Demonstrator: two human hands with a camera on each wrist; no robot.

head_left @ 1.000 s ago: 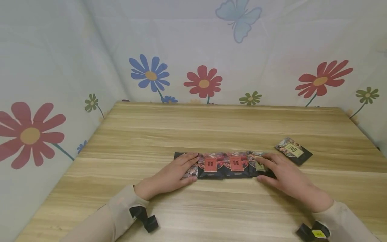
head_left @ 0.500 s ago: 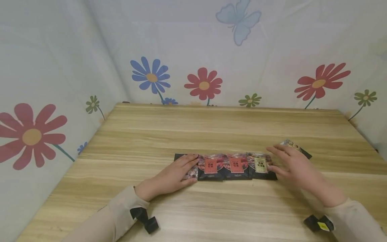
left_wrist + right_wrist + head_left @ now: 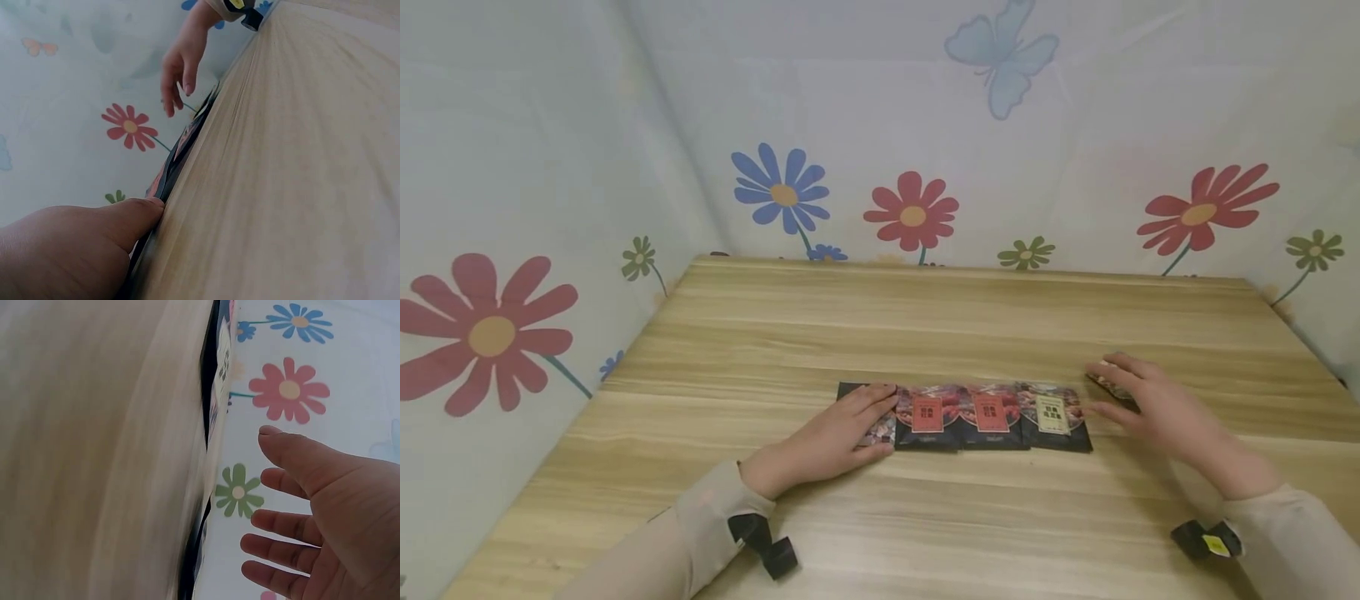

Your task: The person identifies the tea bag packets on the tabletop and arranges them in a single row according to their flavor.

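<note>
A row of flat black sachets lies on the wooden table. My left hand (image 3: 827,429) rests over the leftmost patterned sachet (image 3: 882,430), fingers straight and covering most of it. To its right come two red-labelled sachets (image 3: 927,414), then a sachet with a pale yellow label (image 3: 1054,417). My right hand (image 3: 1172,412) hovers above the table past the row's right end, over a separate sachet (image 3: 1111,382) that it mostly hides. In the right wrist view its fingers (image 3: 284,550) are spread loosely, holding nothing, raised over the table surface.
The wooden table (image 3: 880,325) reaches back to a white cloth wall (image 3: 1060,125) printed with flowers and a butterfly. Another cloth wall (image 3: 550,167) stands along the left side. Black camera mounts (image 3: 767,546) are strapped at both wrists.
My right hand has lifted off the yellow-labelled sachet and moved right, over the separate sachet. My left hand stays on the leftmost sachet.
</note>
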